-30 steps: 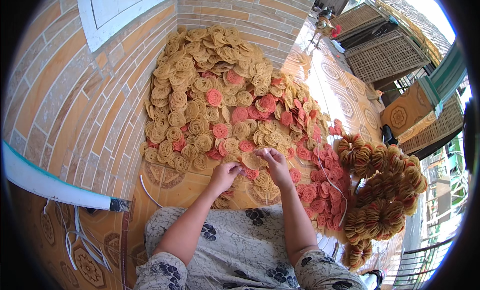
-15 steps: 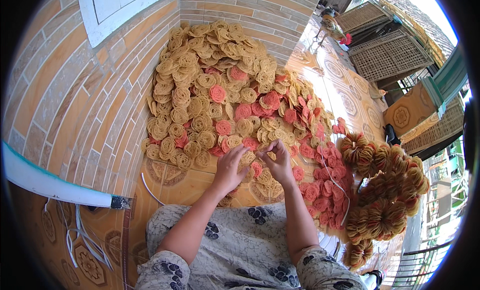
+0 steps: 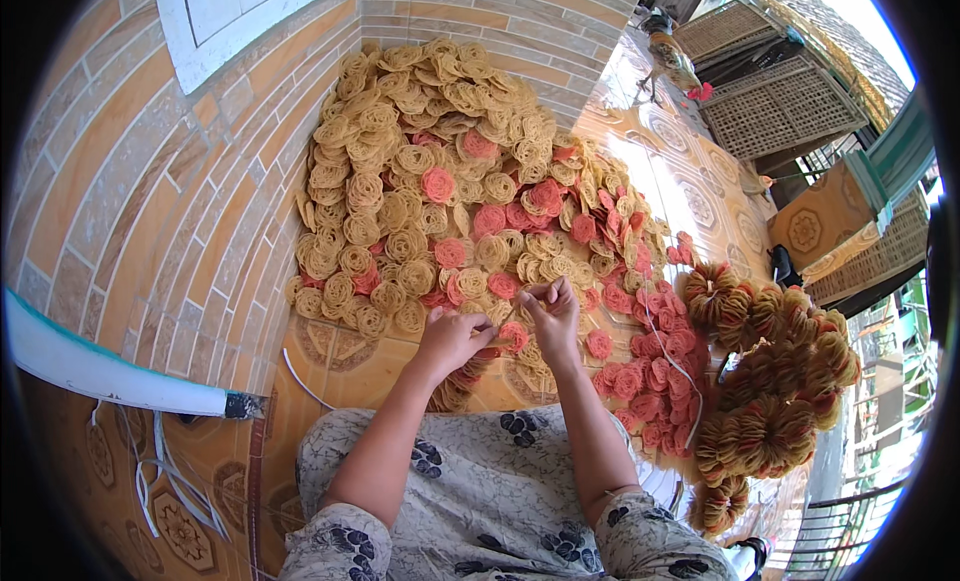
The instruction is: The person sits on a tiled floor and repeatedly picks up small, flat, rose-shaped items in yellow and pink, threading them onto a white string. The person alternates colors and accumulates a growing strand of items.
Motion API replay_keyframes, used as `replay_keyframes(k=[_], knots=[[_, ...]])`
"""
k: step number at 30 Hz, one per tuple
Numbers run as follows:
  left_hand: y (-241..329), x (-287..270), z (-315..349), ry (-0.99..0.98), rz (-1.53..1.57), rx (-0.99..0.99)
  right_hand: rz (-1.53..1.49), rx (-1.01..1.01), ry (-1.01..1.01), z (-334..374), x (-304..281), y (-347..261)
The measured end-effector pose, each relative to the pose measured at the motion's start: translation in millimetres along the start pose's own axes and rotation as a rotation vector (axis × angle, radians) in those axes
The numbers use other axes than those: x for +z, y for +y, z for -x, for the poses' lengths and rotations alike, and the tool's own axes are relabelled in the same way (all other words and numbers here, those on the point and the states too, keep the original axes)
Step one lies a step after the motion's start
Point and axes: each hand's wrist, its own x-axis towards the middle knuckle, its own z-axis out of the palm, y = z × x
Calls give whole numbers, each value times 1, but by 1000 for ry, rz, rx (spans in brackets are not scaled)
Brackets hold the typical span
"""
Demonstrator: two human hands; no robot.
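My left hand (image 3: 455, 339) is closed, its thumb and fingers brought together toward the right. Close beside it on the right, my right hand (image 3: 553, 321) pinches with thumb and forefinger. Something very thin seems to pass between the two fingertips, too fine to make out. Below my left hand a row of tan lacy discs (image 3: 458, 389) stands stacked on edge near my lap. Just past my fingers spreads a big heap of tan coiled lacy discs (image 3: 405, 243), with pink coiled discs (image 3: 437, 185) mixed in. More pink discs (image 3: 655, 366) lie to the right of my right forearm.
Bundled rings of discs (image 3: 768, 436) lie at the right. A white strip (image 3: 668, 353) crosses the pink pile; other white strips (image 3: 170, 471) hang at lower left. A tiled wall (image 3: 200, 201) bounds the left. A rooster (image 3: 672, 61) stands near woven panels (image 3: 782, 101).
My left hand has lowered slightly toward me and its fingers have drawn closed. The right hand has stayed close to the same place. The rooster has shifted a little.
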Motion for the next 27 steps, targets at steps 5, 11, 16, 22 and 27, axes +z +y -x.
replay_keyframes(k=[5, 11, 16, 22, 27], knots=[[2, 7, 9, 263, -332, 114, -34, -102, 45, -4, -6, -12], [-14, 24, -8, 65, 671, -37, -175, -38, -32, -9, 0, 3], [-55, 16, -12, 123, 796, -313, 1179, -229, -246, -5, -10, 38], [-38, 36, -7, -131, 992, -273, 658, 274, -22, -21, -40, 45], [-25, 30, -5, -154, 946, -288, 219, 246, 73, -24, -42, 36]])
